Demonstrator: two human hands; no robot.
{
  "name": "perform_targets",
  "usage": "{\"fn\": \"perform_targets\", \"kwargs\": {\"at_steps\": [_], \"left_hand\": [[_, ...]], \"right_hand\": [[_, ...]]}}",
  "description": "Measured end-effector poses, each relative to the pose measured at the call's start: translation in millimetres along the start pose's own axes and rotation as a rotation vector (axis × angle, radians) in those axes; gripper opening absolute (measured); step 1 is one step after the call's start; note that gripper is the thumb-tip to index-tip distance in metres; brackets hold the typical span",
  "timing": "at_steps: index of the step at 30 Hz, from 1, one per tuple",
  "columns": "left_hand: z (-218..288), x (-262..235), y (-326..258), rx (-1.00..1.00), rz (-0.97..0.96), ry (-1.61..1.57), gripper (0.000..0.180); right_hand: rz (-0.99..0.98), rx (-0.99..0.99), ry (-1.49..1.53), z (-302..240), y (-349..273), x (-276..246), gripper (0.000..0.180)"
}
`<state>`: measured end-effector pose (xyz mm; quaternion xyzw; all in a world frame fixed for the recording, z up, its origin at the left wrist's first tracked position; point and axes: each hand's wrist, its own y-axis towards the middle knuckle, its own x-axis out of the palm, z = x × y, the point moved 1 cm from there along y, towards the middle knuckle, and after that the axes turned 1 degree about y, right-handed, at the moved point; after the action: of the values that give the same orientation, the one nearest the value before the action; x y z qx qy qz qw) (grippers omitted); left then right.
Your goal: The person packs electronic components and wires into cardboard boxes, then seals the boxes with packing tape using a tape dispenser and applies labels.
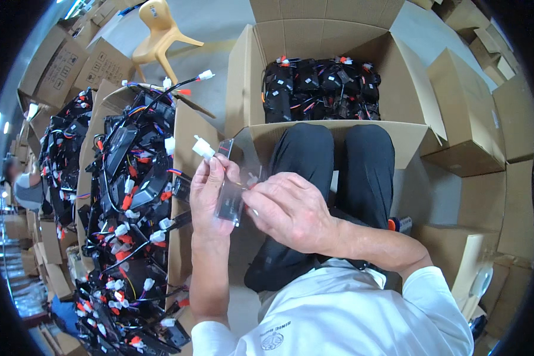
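Note:
My left hand (207,193) is raised in front of my left knee, its fingers closed round a flat dark electronic module (228,204) with a glossy face. A white plug connector (203,148) sticks out above the thumb. Just to the right, my right hand (293,210) is closed, its thumb and fingertips pinched at the module's right edge. What lies in that pinch is too small and blurred to name; something thin shows at the fingertips. The module is partly hidden by my fingers.
An open carton (338,127) beyond my knees holds several rows of black wired modules (320,89). At the left, a long carton (181,237) is heaped with loose modules (130,196). A yellow chair (159,35) stands far left; closed cartons (466,113) stand right. A person (28,188) is at far left.

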<state>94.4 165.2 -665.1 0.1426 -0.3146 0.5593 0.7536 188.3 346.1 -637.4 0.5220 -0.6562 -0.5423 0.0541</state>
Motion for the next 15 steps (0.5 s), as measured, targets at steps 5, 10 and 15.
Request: {"fn": "perform_targets", "kwargs": {"at_steps": [5,10,15], "left_hand": [[-1,9,-4,0.083,-0.03,0.085,0.021],[3,7,-7,0.005,-0.073,-0.005,0.022],[1,6,-7,0.038,-0.106,-0.011,0.025]], "right_hand": [[-0.046,0.066,-0.03,-8,17,-1,0.035],[0.083,0.814,0.638,0,22,-13,0.017],[0.11,1.07,0.88,26,2,-4,0.028]]}}
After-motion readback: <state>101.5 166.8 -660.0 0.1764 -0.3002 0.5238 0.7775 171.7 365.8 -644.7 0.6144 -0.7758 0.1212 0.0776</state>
